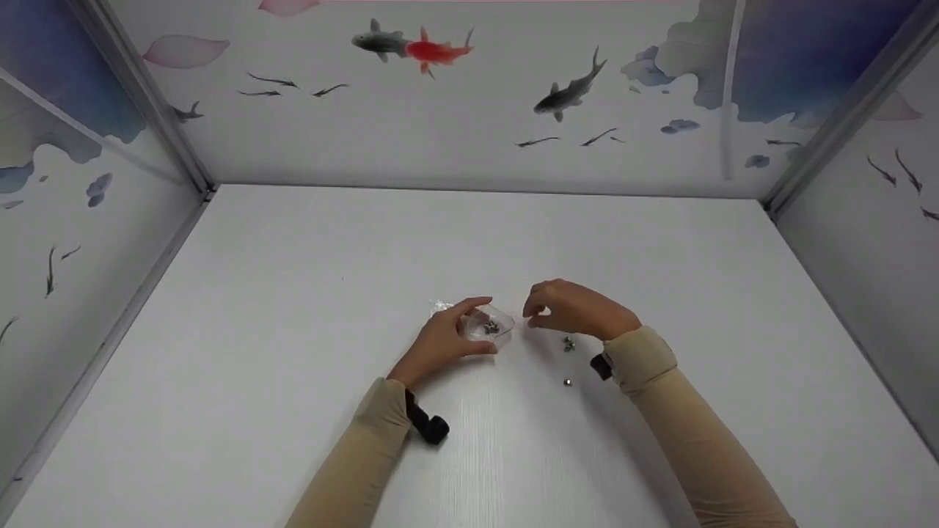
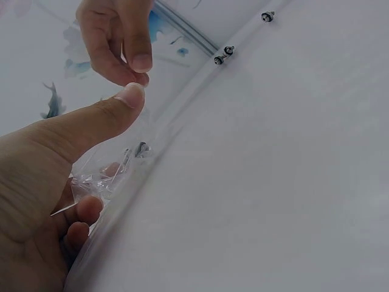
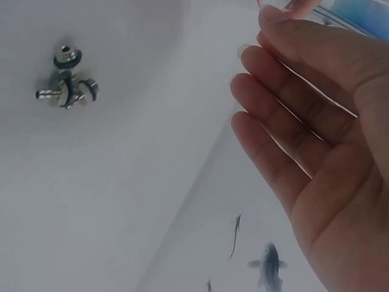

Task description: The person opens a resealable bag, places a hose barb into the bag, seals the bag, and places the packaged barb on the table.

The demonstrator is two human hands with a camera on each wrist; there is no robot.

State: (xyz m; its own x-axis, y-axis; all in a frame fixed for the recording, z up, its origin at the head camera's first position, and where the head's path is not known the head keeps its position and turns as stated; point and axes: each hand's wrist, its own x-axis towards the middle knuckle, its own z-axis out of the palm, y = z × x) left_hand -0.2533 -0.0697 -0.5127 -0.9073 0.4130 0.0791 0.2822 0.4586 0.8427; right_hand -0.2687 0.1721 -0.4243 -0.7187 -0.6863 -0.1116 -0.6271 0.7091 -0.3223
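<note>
Two hands at a small clear bag on a white counter, walled in by fish-print panels.

Nearest us, a single metal fitting lies on the white counter, and just beyond it a small cluster of fittings lies below the right hand. We see that hand hovering with fingertips curled together in a pinch; whether anything sits between them we cannot tell. Just left of it, the left hand grips a clear plastic bag between thumb and fingers, a few fittings inside. Farther off, the bare counter runs to the back panel, printed with a red fish and grey fish; matching panels in metal frames close the left and right sides.
</note>
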